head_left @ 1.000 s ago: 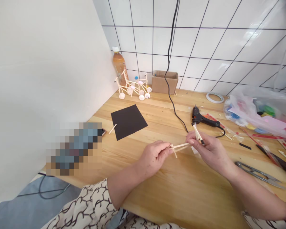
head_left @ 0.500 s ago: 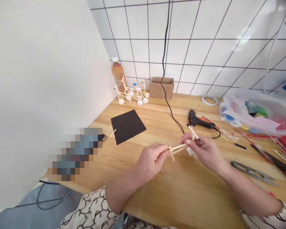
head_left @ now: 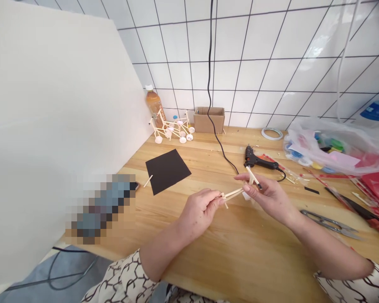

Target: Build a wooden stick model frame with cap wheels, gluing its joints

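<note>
Between my two hands is a small model bicycle frame (head_left: 233,194) made of thin wooden sticks. My left hand (head_left: 203,209) pinches its left end between thumb and fingertips. At the other end, my right hand (head_left: 267,194) grips the upright, where a crossbar with a dark tip sticks out above the fingers. A white piece (head_left: 246,196) shows just under the right fingers, partly hidden. Just behind the right hand, a black glue gun (head_left: 259,160) lies on the wooden table (head_left: 221,252).
Finished-looking stick bicycles (head_left: 172,129) with round wheels stand beside a bottle (head_left: 154,104) and a cardboard box (head_left: 209,120). Black card (head_left: 168,171) lies left, a loose stick (head_left: 148,181) by it. Rightward are tape (head_left: 272,134), thread snips (head_left: 330,223) and a plastic bag (head_left: 337,147). A cord (head_left: 210,75) hangs centrally.
The whole view has shifted slightly, with table items appearing a little left and the back items lower. Both hands keep hold of the stick frame; the right fingers look slightly straighter.
</note>
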Demonstrator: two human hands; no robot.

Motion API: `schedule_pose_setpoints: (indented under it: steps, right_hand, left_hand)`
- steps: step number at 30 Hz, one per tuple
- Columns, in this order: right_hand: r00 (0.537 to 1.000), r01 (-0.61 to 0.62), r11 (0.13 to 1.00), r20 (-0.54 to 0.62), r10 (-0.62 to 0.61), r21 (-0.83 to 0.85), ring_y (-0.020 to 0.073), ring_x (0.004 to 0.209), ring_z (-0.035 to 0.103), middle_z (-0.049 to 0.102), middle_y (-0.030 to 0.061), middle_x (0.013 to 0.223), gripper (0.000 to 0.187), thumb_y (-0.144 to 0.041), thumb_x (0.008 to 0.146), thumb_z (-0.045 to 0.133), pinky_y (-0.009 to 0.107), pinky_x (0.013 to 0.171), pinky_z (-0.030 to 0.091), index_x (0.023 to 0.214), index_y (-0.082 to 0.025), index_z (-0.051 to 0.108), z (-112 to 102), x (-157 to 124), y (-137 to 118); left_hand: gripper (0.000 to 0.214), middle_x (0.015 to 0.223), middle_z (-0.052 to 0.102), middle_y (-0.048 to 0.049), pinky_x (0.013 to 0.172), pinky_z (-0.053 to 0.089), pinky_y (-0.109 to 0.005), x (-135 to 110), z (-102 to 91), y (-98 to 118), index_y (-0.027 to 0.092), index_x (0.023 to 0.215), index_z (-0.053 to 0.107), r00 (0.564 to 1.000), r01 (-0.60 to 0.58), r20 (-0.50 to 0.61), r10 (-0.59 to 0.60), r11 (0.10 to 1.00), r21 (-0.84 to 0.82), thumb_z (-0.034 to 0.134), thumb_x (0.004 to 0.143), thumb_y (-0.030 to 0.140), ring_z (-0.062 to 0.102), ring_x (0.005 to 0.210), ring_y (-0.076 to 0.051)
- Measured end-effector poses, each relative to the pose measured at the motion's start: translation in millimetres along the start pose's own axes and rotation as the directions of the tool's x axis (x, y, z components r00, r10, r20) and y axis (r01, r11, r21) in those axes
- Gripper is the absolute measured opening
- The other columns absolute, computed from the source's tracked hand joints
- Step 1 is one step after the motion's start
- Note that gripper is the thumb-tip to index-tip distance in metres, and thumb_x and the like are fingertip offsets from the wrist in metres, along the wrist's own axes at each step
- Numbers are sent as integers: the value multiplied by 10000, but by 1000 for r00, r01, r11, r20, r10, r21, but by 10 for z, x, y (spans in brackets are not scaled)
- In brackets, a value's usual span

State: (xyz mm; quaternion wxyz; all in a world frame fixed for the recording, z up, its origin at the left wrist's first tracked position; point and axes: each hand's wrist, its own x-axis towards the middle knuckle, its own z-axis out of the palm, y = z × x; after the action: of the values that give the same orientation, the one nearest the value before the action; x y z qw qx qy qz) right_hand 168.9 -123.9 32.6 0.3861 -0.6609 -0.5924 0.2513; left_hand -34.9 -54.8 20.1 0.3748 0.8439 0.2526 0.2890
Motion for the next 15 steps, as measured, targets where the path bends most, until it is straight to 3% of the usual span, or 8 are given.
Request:
schedule_pose_setpoints:
  steps: [4, 8, 11, 15]
  right_hand:
    - [1000, 19, 998, -9, -18, 55, 223, 904, 641, 687, 65, 979, 393, -442, 837, 537, 356, 752, 516, 1147, -206, 592, -23, -15, 68]
    - [995, 81, 993, -63, -76, 83, 251, 1120, 566, 631, 66, 1196, 377, -401, 832, 567, 443, 958, 444, 1179, -254, 575, -99, -73, 50]
    - [992, 83, 995, -100, -78, 46, 240, 1093, 589, 626, 53, 1212, 341, -388, 825, 571, 430, 945, 467, 1147, -276, 590, -213, -152, -12]
    - [980, -26, 993, -201, 1, -119, 239, 1040, 616, 659, 60, 1147, 328, -412, 821, 540, 413, 892, 501, 1105, -262, 603, -494, -217, 42]
  left_hand:
    - [198, 741, 618, -30, 635, 429, -238, 15, -14, 2, 151, 783, 621, 1000, -1, -3, 1, 1000, 6, 474, 899, 216, 544, 684, -130]
    - [199, 737, 622, -30, 634, 437, -238, 19, -23, 0, 157, 770, 622, 1000, -1, -10, 1, 1000, 4, 478, 896, 213, 555, 692, -136]
    - [181, 733, 619, -27, 634, 436, -233, 16, -26, -17, 159, 770, 620, 1000, 10, -18, -10, 1000, -9, 488, 888, 199, 556, 696, -136]
    - [176, 716, 597, -23, 621, 418, -222, 11, -30, -52, 153, 784, 613, 1000, 4, -22, -5, 1000, -27, 485, 893, 205, 534, 675, -126]
